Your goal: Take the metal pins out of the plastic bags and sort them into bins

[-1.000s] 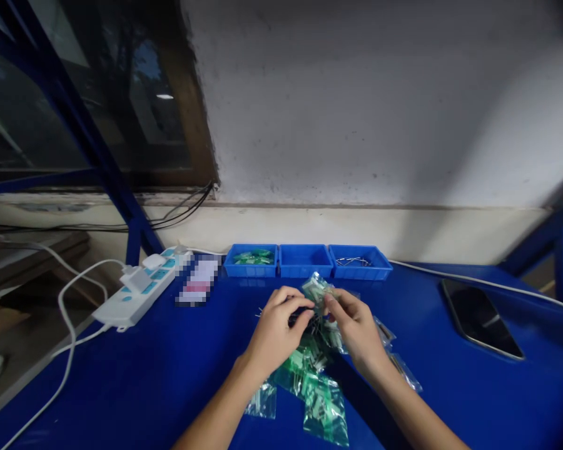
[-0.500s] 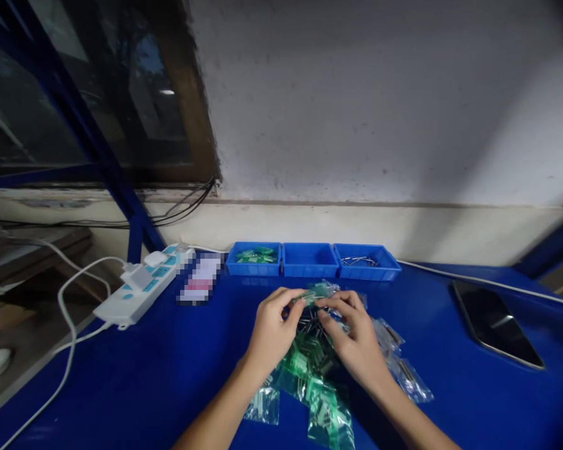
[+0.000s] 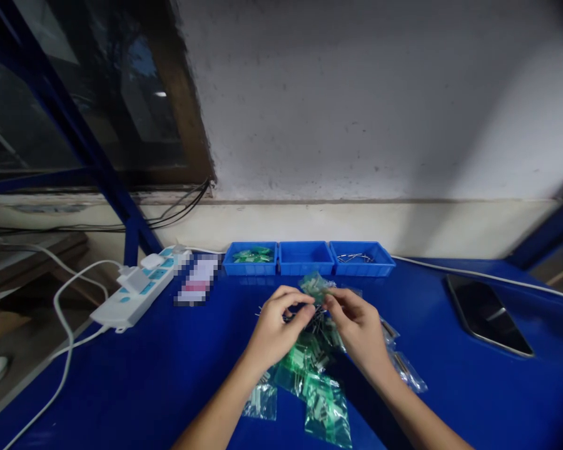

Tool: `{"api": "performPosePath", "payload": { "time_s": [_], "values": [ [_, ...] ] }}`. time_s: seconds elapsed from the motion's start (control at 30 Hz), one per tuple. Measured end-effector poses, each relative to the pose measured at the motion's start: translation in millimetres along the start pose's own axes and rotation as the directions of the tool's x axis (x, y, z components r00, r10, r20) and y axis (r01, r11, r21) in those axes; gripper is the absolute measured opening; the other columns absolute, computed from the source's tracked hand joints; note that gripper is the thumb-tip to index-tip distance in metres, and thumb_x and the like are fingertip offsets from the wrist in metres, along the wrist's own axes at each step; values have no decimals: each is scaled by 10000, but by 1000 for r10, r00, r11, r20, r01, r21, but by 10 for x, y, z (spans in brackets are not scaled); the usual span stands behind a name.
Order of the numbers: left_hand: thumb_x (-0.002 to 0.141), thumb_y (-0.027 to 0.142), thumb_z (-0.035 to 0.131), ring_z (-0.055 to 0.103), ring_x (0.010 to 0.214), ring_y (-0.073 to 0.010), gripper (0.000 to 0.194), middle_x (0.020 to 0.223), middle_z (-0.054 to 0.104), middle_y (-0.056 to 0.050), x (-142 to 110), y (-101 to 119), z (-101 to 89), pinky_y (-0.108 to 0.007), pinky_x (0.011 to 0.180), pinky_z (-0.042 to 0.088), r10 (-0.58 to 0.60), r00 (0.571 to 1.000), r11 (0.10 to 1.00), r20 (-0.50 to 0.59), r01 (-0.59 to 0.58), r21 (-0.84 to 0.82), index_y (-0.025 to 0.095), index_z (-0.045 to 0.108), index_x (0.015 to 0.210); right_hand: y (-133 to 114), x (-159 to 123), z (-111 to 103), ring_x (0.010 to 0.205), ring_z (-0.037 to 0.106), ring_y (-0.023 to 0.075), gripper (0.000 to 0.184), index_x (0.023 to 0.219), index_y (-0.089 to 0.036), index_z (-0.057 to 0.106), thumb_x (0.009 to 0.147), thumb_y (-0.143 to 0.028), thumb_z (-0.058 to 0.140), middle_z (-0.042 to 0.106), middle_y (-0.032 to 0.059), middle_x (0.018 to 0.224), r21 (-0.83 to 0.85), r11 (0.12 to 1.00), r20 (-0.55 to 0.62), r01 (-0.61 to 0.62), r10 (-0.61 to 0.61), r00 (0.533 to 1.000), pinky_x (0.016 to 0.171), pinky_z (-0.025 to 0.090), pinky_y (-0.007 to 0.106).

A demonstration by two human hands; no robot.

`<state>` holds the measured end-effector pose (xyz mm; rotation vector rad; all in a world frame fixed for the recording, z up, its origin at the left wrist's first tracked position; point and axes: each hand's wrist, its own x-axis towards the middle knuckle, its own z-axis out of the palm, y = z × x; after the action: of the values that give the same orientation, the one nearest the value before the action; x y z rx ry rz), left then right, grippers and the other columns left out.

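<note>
Above the middle of the table, a small clear greenish plastic bag [image 3: 313, 284] is held up between my two hands. My left hand [image 3: 280, 322] pinches at its lower left edge with thumb and forefinger. On the other side, my right hand [image 3: 359, 322] is closed on the bag's right edge. Thin metal pins [image 3: 316, 322] lie in a loose heap beneath the fingers, partly hidden by them. Nearer to me are green-tinted bags of small parts [image 3: 327, 409] and a clear bag with pale pieces [image 3: 261, 400]. More clear bags [image 3: 407, 370] lie beside my right forearm.
Three blue bins stand against the wall: the left bin [image 3: 251, 269] with green packets, the middle bin [image 3: 306, 269], and the right bin [image 3: 362, 270] with metal rods. A power strip [image 3: 134, 294] with white cables is at left, a dark phone [image 3: 488, 315] at right.
The bag has tipped up and shows more of its face above my fingers. My right hand's fingers have drawn together on its edge. The view has shifted slightly.
</note>
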<state>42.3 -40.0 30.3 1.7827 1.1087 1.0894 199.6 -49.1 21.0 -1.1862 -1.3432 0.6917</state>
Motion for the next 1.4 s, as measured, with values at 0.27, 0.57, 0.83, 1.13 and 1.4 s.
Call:
{"api": "performPosePath", "payload": {
  "time_s": [0.27,0.57,0.83,1.13,1.4],
  "values": [
    [829,477,543,517,610,-116,351,705,576,-14,56,-73,-33,-223,564,376,-290,957,889,-6,268,-371,138,625,866,54,-95,30,980,548,226,221,973,-219,681,831,-202,513,561,102,1039,-256,886,168,387,-354,920,832,444,370],
    [812,128,558,484,1077,-221,354,1123,564,-51,-34,23,0,-380,922,414,260,963,911,63,-267,314,284,615,1125,41,34,18,546,475,130,417,773,-146,664,794,-546,547,554,11,620,191,921,166,-338,309,936,511,378,253],
    [903,483,382,561,738,-172,440,786,624,-62,18,18,-51,-280,669,425,-184,983,977,10,184,-108,164,682,863,10,-9,-7,816,606,201,158,919,-203,628,830,-304,546,655,58,887,-2,994,21,105,-105,994,720,476,326],
    [845,370,553,557,694,-153,240,806,647,-40,33,11,-56,-247,629,410,-120,991,981,-55,109,-159,168,658,920,1,-106,12,1180,429,271,238,917,-251,684,773,-165,514,458,95,1203,-209,925,89,319,-307,948,926,413,437],
    [819,206,609,503,1022,-224,235,1043,608,-51,-11,6,-26,-386,889,416,315,948,909,-39,-290,299,281,666,1034,-2,39,-2,583,519,159,413,751,-163,649,799,-554,525,561,24,619,277,882,204,-380,332,921,515,396,266]
  ]
}}
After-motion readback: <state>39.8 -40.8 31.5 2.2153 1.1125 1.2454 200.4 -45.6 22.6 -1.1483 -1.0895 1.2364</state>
